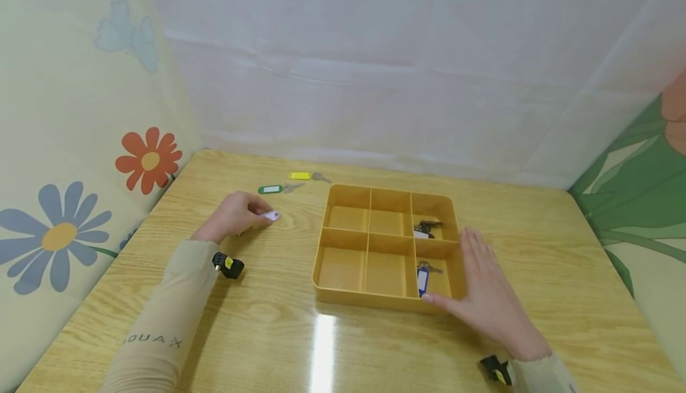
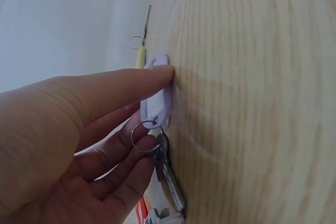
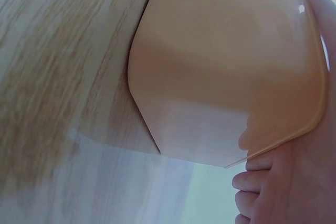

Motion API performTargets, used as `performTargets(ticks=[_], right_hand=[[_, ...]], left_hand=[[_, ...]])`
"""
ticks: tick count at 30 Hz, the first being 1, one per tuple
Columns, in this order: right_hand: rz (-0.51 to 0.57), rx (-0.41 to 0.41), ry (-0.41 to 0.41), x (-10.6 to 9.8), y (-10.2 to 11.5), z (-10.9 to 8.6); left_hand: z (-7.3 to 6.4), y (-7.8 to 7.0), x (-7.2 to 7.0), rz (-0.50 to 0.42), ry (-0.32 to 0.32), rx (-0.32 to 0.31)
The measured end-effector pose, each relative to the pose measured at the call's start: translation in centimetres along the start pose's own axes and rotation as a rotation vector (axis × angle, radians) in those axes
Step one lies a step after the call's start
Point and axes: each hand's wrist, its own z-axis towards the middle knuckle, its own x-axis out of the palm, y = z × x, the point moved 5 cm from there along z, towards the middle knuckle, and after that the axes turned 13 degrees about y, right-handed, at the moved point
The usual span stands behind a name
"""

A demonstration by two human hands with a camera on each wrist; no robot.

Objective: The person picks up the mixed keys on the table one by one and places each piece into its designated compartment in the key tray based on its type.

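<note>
My left hand (image 1: 243, 215) pinches a pale lilac key tag (image 1: 271, 215) low over the table, left of the organizer tray. In the left wrist view, the thumb lies across the tag, and a metal key (image 2: 170, 182) hangs from its split ring. My right hand (image 1: 493, 292) rests at the front right corner of the yellow-orange tray (image 1: 343, 298), fingers straight along its right side and thumb at the front rim. A blue-tagged key (image 1: 423, 280) lies in the front right compartment. Behind it, the back right compartment contains a black-tagged key (image 1: 423, 231).
Beyond the left hand lie a green-tagged key (image 1: 270, 189) and a yellow-tagged key (image 1: 300, 175). A red key tag (image 2: 140, 211) with keys shows below the left hand in its wrist view. A white sheet (image 1: 375, 83) hangs behind the wooden table (image 1: 257, 333).
</note>
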Motion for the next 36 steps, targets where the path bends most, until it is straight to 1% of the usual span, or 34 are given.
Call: performTargets(ticks=[5,13,20,26,36], right_hand=[[-0.004,-0.006,-0.011,0.05,-0.01,0.03],[0.004,0.003,-0.007,0.1,-0.03,0.08],[0.01,0.002,-0.006,0.12,-0.07,0.08],[0.008,-0.002,-0.005,0.09,-0.06,0.07],[0.009,-0.003,-0.005,0.09,-0.03,0.09]], left_hand=[[-0.06,-0.17,0.05,0.006,-0.005,-0.01],[0.0,-0.43,0.06,0.046,-0.035,0.03],[-0.02,-0.39,-0.05,0.049,-0.031,0.025],[-0.06,-0.25,-0.12,0.06,-0.049,0.038],[-0.08,-0.24,-0.05,0.023,-0.051,0.004]])
